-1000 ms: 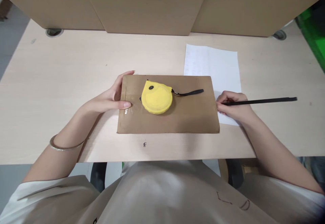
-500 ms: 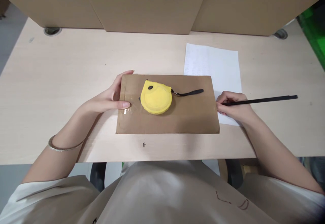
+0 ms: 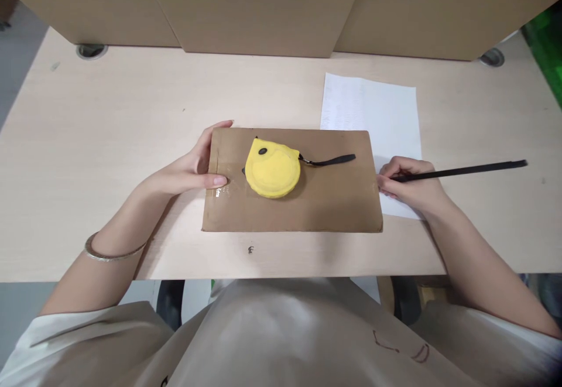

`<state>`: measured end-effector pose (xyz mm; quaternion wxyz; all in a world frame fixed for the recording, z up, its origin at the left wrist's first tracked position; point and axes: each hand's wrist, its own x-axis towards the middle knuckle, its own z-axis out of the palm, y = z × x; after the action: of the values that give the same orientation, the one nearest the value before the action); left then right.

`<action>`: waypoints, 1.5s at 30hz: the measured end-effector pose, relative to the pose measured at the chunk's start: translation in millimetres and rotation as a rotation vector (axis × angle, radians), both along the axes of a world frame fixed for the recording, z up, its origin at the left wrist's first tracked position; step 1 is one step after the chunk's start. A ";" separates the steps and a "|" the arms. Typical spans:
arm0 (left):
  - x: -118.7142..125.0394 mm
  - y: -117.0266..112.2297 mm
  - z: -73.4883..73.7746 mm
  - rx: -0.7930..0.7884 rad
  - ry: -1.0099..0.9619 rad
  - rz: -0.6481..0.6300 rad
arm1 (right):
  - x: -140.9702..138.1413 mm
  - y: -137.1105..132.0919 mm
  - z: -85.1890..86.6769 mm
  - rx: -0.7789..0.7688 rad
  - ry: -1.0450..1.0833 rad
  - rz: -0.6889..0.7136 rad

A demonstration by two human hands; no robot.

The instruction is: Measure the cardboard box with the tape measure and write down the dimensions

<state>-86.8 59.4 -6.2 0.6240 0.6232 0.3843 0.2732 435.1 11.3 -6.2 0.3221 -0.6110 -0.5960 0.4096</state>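
A flat brown cardboard sheet (image 3: 316,199) lies on the desk in front of me. On it rests a round yellow tape measure (image 3: 272,169) with a black wrist strap (image 3: 331,159) trailing to the right. My left hand (image 3: 193,164) grips the sheet's left edge, thumb on top and fingers curled round the far corner. My right hand (image 3: 410,185) sits at the sheet's right edge, closed on a long black pen (image 3: 465,170) whose shaft points out to the right.
A white paper sheet (image 3: 373,112) lies partly under the cardboard and my right hand. Tall cardboard panels (image 3: 263,6) wall off the back of the pale wooden desk (image 3: 109,117). Cable holes (image 3: 91,50) sit at both back corners.
Almost nothing has moved. The pen's far end has tilted slightly upward, and the view has shifted a little.
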 end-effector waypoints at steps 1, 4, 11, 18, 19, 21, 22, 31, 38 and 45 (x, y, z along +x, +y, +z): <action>-0.1 0.0 -0.4 0.001 0.000 0.001 | 0.6 0.0 -0.4 0.003 -0.001 -0.003; 0.0 -0.2 -1.1 -0.007 -0.011 0.004 | 2.1 -0.4 -1.8 0.004 -0.016 0.009; 2.3 -0.6 -0.5 -0.008 -0.021 0.016 | 1.1 -0.2 -0.6 0.018 -0.020 -0.009; 3.9 -0.9 -0.4 -0.013 -0.029 0.024 | -0.6 -0.8 1.0 0.033 -0.050 0.012; 4.0 -0.9 -0.5 -0.014 -0.028 0.023 | -0.6 -0.9 0.8 0.037 -0.046 0.003; 4.1 -1.0 -0.6 -0.012 -0.026 0.019 | -0.1 -1.0 0.3 0.032 -0.037 -0.009; 4.2 -1.0 -0.6 -0.011 -0.027 0.017 | 0.2 -1.0 0.2 0.028 -0.037 -0.008; 5.8 -1.1 0.4 -0.012 -0.036 0.016 | 3.9 -1.4 -2.6 0.039 -0.046 0.016; 7.7 -1.2 2.3 -0.016 -0.020 0.013 | 5.6 -1.1 -3.5 0.036 -0.054 0.018; 5.8 -1.0 -0.1 -0.011 -0.036 0.005 | 2.0 -0.8 1.5 0.034 -0.073 0.019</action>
<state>-81.0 58.4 -6.3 0.6335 0.6137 0.3760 0.2840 437.1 10.5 -4.7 0.3066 -0.6144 -0.6198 0.3800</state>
